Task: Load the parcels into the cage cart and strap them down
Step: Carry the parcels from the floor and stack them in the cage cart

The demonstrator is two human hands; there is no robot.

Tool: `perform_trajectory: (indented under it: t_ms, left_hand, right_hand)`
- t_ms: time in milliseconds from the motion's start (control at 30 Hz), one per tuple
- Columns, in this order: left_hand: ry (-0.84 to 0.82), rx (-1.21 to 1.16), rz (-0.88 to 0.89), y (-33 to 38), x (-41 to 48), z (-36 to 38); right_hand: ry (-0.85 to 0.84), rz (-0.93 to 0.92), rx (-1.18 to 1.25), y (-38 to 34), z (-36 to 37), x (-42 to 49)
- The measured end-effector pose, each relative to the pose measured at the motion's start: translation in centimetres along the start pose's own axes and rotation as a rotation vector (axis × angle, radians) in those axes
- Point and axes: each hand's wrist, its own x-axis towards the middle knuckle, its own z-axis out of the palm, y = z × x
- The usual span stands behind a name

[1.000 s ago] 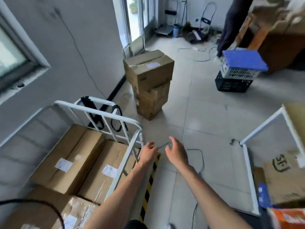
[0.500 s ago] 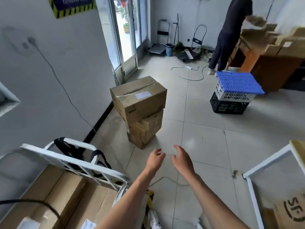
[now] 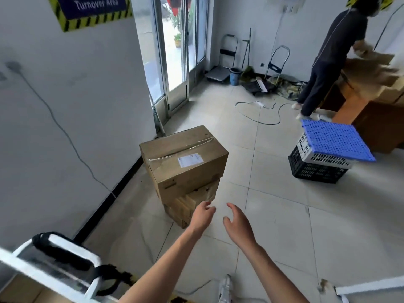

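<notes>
Along the floor's left edge, by the wall, the cage cart (image 3: 54,278) sits nearest, with the top parcel (image 3: 183,158) stacked further along. The 2 hands, left hand (image 3: 202,217) and right hand (image 3: 237,224), hover relaxed and empty just short of it. Best to grip opposite lower edges and lift level.

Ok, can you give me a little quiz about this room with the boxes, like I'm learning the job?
1. True or false: the left hand and right hand are both empty.
2. What colour is the lid on the crates? A red, B blue, C green.
3. Fill in: the white label is on the ___ box of the stack.

Key: 1 true. 2 B. 3 top.
</notes>
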Motion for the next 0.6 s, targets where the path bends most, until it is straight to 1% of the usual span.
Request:
perform_trajectory:
  t_ms: [167, 267, 333, 400, 500, 600]
  left_hand:
    - [0.127, 0.017, -0.019, 2.5, 8.2, -3.1]
    - [0.242, 0.02, -0.082, 4.0, 12.2, -5.4]
    - [0.27, -0.003, -0.103, 4.4, 14.8, -6.7]
    - [0.302, 0.007, -0.148, 4.7, 17.0, -8.1]
    - [0.384, 0.152, -0.227, 4.0, 19.7, -9.8]
    - [0.455, 0.438, -0.295, 3.5, 23.4, -12.2]
  right_hand:
    - [-0.076, -0.042, 0.022, -1.1, 0.4, 10.9]
    - [-0.122, -0.045, 0.051, -2.2, 0.2, 17.4]
    - [-0.18, -0.075, 0.038, -2.6, 0.3, 21.7]
    - [-0.241, -0.053, 0.015, -3.1, 0.6, 25.5]
    - [-0.342, -0.057, -0.019, -3.6, 1.4, 29.3]
    - [-0.366, -0.045, -0.071, -4.5, 1.9, 34.4]
